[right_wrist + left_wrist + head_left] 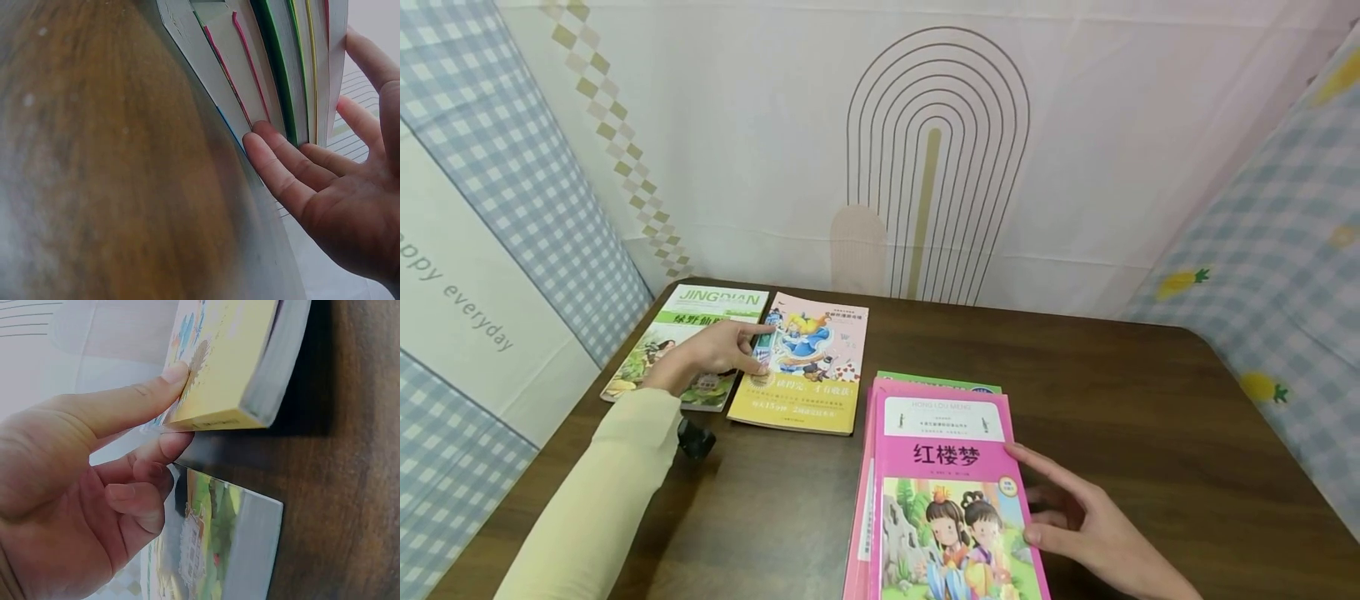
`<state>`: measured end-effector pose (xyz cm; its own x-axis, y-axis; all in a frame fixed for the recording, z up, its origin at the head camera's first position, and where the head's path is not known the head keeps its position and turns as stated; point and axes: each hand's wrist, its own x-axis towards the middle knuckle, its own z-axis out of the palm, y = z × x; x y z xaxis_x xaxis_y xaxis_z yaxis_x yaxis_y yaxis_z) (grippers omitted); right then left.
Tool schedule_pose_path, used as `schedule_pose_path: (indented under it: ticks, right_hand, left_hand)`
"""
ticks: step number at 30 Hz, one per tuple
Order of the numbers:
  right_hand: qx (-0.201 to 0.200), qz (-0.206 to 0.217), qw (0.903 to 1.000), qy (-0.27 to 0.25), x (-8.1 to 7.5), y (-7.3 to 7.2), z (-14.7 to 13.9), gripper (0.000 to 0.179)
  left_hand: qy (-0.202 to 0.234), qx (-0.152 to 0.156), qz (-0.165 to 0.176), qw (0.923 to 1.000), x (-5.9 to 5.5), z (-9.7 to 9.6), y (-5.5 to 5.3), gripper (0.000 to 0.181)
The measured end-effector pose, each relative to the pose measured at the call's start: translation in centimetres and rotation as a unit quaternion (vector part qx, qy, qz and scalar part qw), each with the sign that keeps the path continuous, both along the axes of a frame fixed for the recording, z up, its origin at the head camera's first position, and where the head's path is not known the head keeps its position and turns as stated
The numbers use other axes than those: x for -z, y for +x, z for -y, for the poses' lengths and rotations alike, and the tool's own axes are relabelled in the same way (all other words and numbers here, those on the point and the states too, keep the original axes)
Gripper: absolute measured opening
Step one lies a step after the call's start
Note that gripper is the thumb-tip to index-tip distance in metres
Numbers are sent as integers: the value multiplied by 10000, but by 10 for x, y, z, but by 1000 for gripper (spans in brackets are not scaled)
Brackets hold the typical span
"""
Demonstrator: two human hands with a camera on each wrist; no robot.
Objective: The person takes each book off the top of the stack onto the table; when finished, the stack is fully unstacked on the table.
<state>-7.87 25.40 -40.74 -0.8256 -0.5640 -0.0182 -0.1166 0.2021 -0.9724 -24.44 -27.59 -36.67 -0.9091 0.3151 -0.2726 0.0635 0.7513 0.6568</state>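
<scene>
My left hand (pixel 718 348) pinches the left edge of a pink and yellow storybook (pixel 797 398) at the back left of the table. In the left wrist view its thumb lies on the yellow cover (pixel 234 369), with a fingertip under the edge. Beside it, below the left wrist, lies a green and white book (pixel 647 346). My right hand (pixel 1090 525) touches the right side of a stack of books, topped by a magenta book (pixel 951 457). In the right wrist view several page edges (pixel 275 62) show, and extended fingers (pixel 284 159) rest against them.
The dark wooden table (pixel 1097 375) extends right of the stack and between the stack and the two left books. A white patterned cloth (pixel 760 150) hangs behind it, with checked cloths at both sides. A small black device (pixel 696 439) sits at the left wrist.
</scene>
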Motion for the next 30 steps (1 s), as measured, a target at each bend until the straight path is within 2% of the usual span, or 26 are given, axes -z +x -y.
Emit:
schedule_pose_path:
  ticks: [6, 15, 18, 22, 24, 26, 30]
  right_hand:
    - [26, 19, 9999, 110, 0, 0, 0, 70]
    - [99, 108, 9997, 179, 0, 1, 2, 70]
    - [65, 36, 9999, 134, 2, 0, -1, 70]
    - [54, 109, 9999, 32, 4, -1, -4, 70]
    - [70, 148, 9999, -4, 3, -1, -5, 70]
    - [45, 73, 10000, -18, 3, -1, -5, 70]
    - [53, -72, 10000, 40, 4, -1, -5, 70]
  left_hand:
    - [-92, -28, -106, 9999, 3, 0, 2, 78]
    - [-347, -311, -187, 9987, 0, -5, 6, 77]
    - [-732, -331, -468, 9957, -4, -10, 10, 75]
    - [-1183, -368, -1121, 9859, -14, -20, 16, 69]
    - [-1071, -381, -1296, 9850, -19, -26, 20, 66]
    - [-807, -289, -1331, 9874, -23, -35, 25, 64]
    - [-18, 115, -1155, 9932, -27, -58, 41, 63]
